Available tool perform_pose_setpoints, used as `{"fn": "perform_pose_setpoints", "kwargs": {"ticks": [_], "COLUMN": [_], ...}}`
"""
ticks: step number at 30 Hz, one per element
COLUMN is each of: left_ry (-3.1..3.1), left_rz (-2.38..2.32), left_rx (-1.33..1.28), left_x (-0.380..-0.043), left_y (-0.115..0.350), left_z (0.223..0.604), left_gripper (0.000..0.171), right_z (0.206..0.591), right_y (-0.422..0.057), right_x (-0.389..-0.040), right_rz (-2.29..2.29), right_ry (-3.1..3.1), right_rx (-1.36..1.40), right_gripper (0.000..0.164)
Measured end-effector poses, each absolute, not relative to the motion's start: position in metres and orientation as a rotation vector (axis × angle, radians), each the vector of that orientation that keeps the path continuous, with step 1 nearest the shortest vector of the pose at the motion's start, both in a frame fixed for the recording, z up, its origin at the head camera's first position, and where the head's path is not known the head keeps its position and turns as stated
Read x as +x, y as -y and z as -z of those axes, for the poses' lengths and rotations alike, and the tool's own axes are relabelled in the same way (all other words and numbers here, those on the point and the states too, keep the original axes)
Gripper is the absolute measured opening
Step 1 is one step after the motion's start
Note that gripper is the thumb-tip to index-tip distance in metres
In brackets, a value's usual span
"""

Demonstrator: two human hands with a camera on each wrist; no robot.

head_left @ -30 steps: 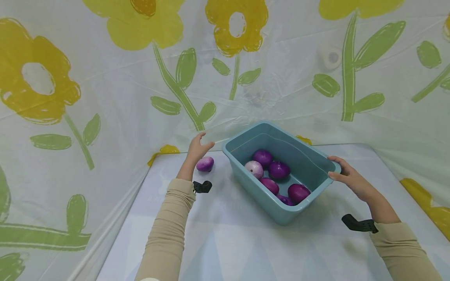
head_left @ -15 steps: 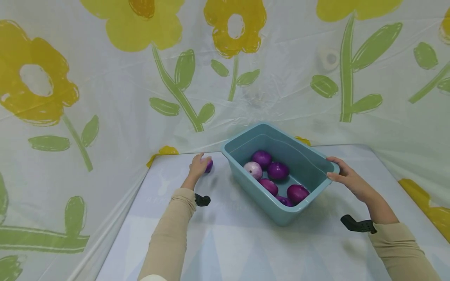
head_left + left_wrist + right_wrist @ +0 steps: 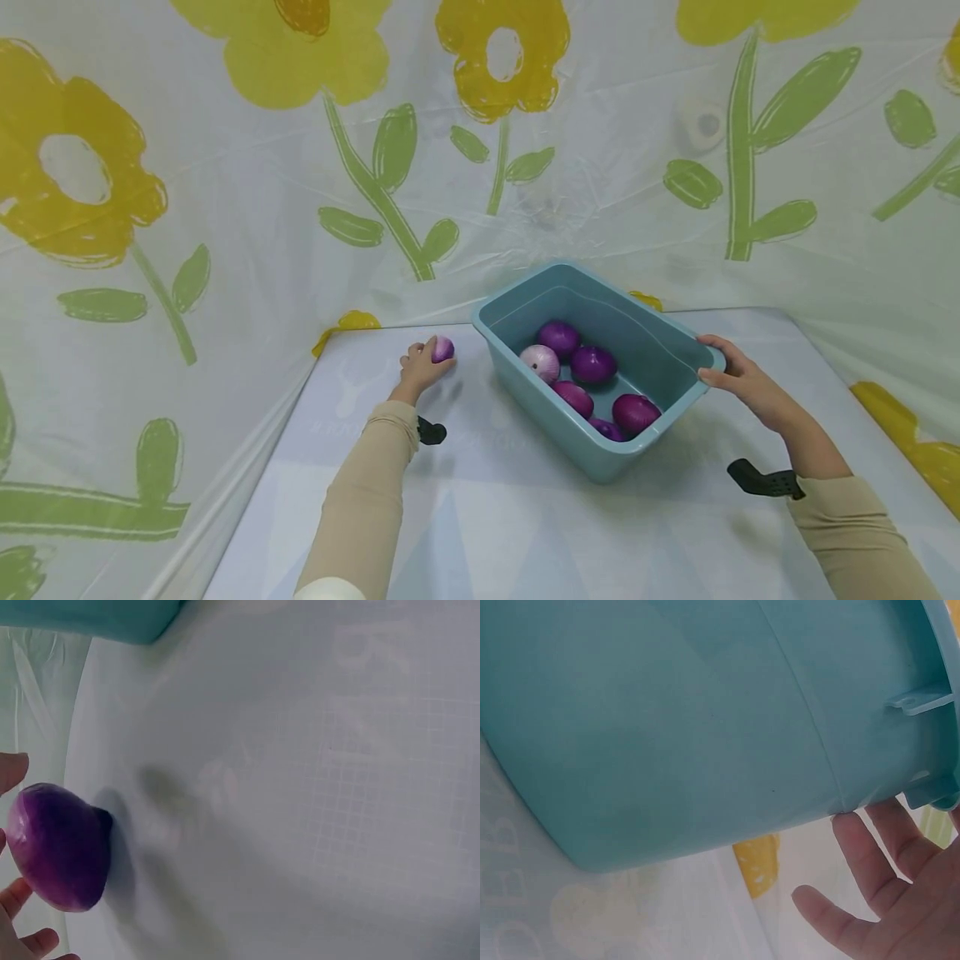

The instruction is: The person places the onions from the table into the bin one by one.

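Observation:
On the left part of the table, in the head view, my left hand (image 3: 420, 368) grips a purple onion (image 3: 443, 348) between thumb and fingers. The left wrist view has that onion (image 3: 61, 846) close over the table, thumb above and fingers below it. My right hand (image 3: 750, 387) holds the right end of a blue-green plastic bin (image 3: 540, 417), thumb over the rim. Fingers (image 3: 866, 855) show under that end in the right wrist view. The bin stands tilted, and inside lie several onions: purple ones (image 3: 594, 364) and one paler onion (image 3: 540, 362).
A white table (image 3: 480, 533) with a pale blue triangle pattern lies beneath. Behind and to the left hangs a plastic sheet (image 3: 255, 192) with yellow flowers, reaching down to the table's back edge. Each wrist carries a black camera mount (image 3: 765, 480).
My left hand has come down from above the lone onion and closed round it; the onion has turned a little. The right hand and the bin have stayed in place.

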State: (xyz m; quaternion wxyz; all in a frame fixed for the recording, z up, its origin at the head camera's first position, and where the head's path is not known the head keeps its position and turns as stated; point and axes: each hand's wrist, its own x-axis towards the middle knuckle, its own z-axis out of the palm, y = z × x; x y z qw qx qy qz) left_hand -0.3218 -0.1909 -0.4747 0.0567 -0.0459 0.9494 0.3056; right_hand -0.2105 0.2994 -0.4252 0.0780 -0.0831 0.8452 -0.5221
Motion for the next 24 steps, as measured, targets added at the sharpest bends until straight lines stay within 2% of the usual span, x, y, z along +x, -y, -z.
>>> {"fn": "perform_pose_setpoints", "kwargs": {"ticks": [8, 15, 24], "left_ry": [-2.901, -2.934, -2.928], "left_rz": [-1.097, -1.422, -1.377], "left_rx": [-0.221, -0.037, 0.007], "left_x": [-0.318, -0.314, -0.309], "left_y": [0.193, 0.193, 0.190], "left_z": [0.485, 0.510, 0.508], "left_gripper": [0.056, 0.047, 0.075], "right_z": [0.427, 0.426, 0.426], "right_y": [-0.299, -0.299, -0.299], "right_x": [-0.212, -0.213, -0.211], "right_rz": [1.559, 1.562, 1.565], "right_ry": [-2.537, -2.528, -2.535], "right_rx": [-0.251, -0.250, -0.246], "right_gripper": [0.067, 0.067, 0.066]}}
